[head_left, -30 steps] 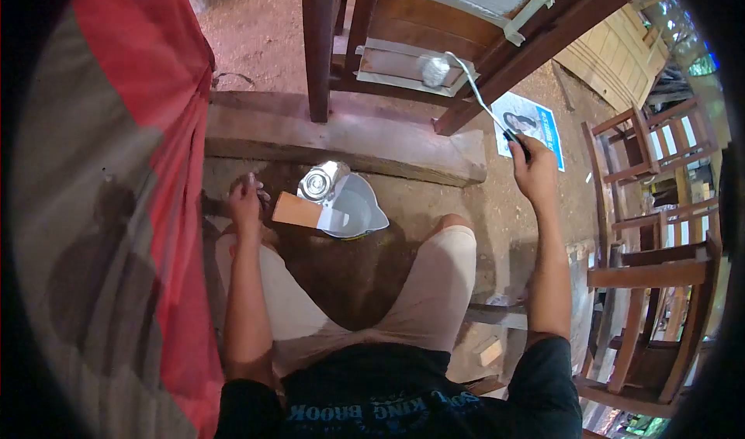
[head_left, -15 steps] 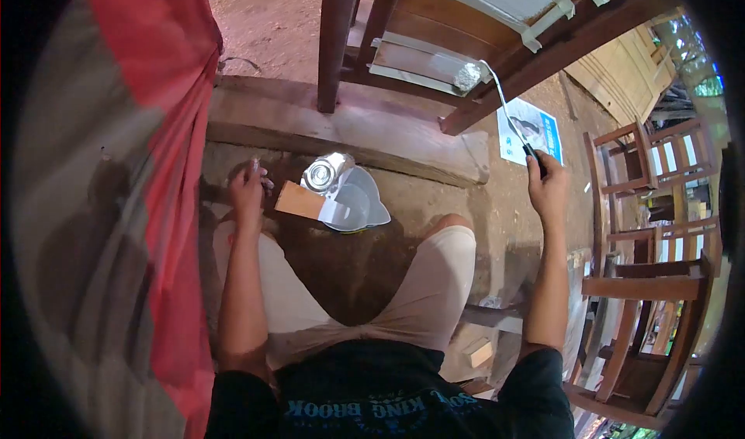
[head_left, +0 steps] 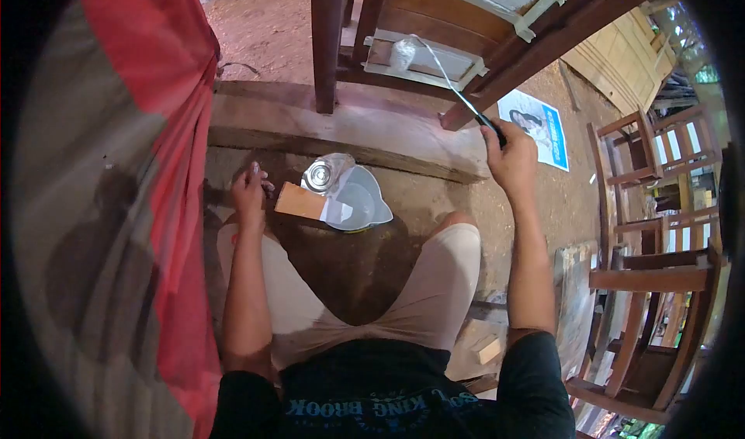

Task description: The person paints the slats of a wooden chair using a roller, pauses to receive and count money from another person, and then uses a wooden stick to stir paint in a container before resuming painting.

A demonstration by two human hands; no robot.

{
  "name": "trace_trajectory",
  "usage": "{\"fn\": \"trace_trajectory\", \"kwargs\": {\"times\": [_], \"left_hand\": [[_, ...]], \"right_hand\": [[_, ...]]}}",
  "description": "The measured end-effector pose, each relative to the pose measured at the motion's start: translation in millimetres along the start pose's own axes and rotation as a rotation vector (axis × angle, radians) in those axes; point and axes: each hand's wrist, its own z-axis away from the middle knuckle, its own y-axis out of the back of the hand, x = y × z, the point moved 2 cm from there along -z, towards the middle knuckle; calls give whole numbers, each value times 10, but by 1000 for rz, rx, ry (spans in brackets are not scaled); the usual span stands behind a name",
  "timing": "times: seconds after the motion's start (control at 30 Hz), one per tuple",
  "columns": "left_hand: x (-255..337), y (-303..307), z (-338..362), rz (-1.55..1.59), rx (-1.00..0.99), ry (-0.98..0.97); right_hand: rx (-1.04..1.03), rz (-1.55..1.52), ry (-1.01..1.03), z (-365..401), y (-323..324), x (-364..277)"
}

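Observation:
My right hand (head_left: 512, 156) is closed around the dark handle of a small paint roller (head_left: 441, 70). Its white, fluffy head rests against the left part of the lower white panel (head_left: 434, 68) of a brown wooden chair (head_left: 458, 117). Strips of masking tape (head_left: 525, 29) edge the white panels. My left hand (head_left: 252, 188) hangs loosely above my left knee, fingers partly bent and apart, with nothing visible in them. To its right, a cut plastic container (head_left: 371, 198) with whitish paint inside sits on the ground, with a wooden piece (head_left: 299, 201) and a clear plastic bottle (head_left: 320, 174) against it.
A thick wooden beam (head_left: 264, 121) lies across the ground before me, by the chair's legs. On the left hangs a red and grey cloth (head_left: 147, 74). A printed poster (head_left: 547, 133) lies at the right, near more wooden chairs (head_left: 652, 280) and a wooden panel (head_left: 621, 63).
My right hand has moved left, carrying the roller head from the right end of the lower panel to its left part. The left hand has hardly moved.

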Motion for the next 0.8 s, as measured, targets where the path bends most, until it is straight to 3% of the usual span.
{"fn": "trace_trajectory", "kwargs": {"times": [0.23,0.33,0.43,0.57,0.7,0.8], "left_hand": [[141,-7,77,-50,7,23],[49,3,17,-26,-9,-8],[29,29,-7,-69,-1,-37],[81,18,41,-85,-3,-32],[112,21,89,-46,19,-17],[111,2,94,-40,28,2]], "right_hand": [[12,-6,-66,114,166,258],[-5,-33,15,47,67,111],[-97,15,-40,-34,-53,-109],[25,-104,42,-54,-96,-280],[-59,-38,-83,-25,-25,-222],[3,-117,42,-32,-58,-219]]}}
